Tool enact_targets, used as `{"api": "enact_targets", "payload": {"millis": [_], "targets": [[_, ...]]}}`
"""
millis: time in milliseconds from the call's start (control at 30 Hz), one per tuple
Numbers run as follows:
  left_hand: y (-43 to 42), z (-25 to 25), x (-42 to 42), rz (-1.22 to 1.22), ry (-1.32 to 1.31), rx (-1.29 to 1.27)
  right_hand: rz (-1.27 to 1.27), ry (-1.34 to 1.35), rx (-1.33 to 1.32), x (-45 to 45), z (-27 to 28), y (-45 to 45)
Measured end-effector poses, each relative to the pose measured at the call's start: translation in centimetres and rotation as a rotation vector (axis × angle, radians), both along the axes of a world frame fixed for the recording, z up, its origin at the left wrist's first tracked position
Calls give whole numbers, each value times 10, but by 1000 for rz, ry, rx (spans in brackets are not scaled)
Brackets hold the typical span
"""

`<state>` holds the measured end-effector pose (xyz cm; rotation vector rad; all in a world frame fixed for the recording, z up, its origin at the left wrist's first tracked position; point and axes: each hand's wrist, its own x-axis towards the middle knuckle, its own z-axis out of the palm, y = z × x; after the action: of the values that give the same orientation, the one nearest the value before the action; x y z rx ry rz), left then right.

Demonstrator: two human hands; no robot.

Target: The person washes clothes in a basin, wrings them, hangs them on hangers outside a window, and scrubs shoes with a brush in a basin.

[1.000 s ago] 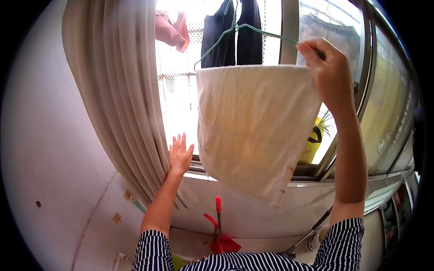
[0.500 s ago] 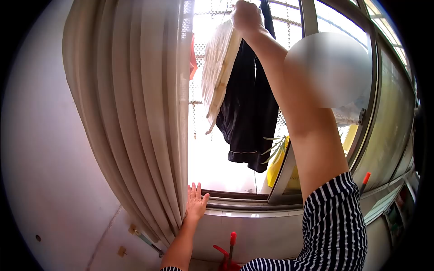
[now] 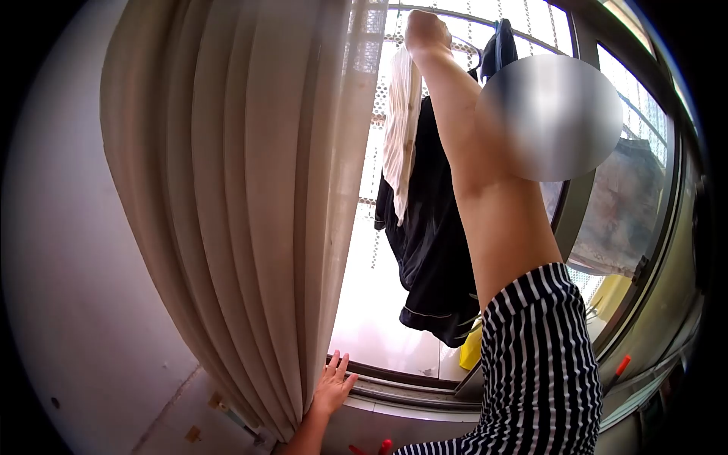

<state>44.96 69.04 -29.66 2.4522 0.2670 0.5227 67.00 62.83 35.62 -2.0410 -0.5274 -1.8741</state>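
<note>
High at the open window, my right hand (image 3: 428,32) is closed in a fist at the upper end of a white piece of clothing (image 3: 402,133). Whatever lies inside that fist is hidden. Just behind hangs a black garment (image 3: 436,243) with pale piping, partly covered by my raised forearm. My left hand (image 3: 334,385) rests on the window sill (image 3: 402,389) with its fingers spread, next to the edge of the beige curtain (image 3: 250,189). It holds nothing.
Sliding glass panes in a dark window frame (image 3: 654,265) stand to the right. Outside are a perforated metal grille (image 3: 371,159), a dark blue cloth (image 3: 498,49) and a yellow bag (image 3: 472,347). Red handles (image 3: 385,446) show below the sill.
The view has shifted and tilted, so the sill sits lower. The white clothing hangs straighter, nearer the black garment. My right hand stays raised and closed; my left remains on the sill.
</note>
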Motion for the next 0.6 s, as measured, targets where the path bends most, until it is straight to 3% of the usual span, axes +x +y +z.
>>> {"api": "enact_targets", "payload": {"millis": [33, 67, 133, 200, 267, 333, 400, 467, 500, 533, 600], "targets": [[0, 0, 1, 1, -9, -12, 2, 113, -33, -10, -7, 4], [-1, 0, 1, 0, -5, -17, -47, 53, -57, 6, -6, 12], [-3, 3, -2, 7, -16, -3, 318, -81, 187, 67, -4, 52], [-1, 4, -2, 3, -46, 63, 412, 99, 70, 37, -15, 44], [-2, 13, -3, 31, 88, 138, 371, 184, 57, 4, -30, 37], [-2, 10, -1, 53, 72, 170, 459, 242, 50, -68, -68, 4], [-1, 6, 0, 78, 61, 215, 562, 87, -89, -106, -105, -29], [-2, 6, 0, 94, 54, 229, 659, 273, -271, -160, -151, -81], [-3, 6, 1, 104, 58, 238, 625, 275, -202, -178, -184, -93], [0, 1, 3, 119, 48, 258, 761, -74, -162, -177, -220, -104], [2, 1, 6, 117, 65, 251, 984, -2, -225, -202, -293, -159]]}}
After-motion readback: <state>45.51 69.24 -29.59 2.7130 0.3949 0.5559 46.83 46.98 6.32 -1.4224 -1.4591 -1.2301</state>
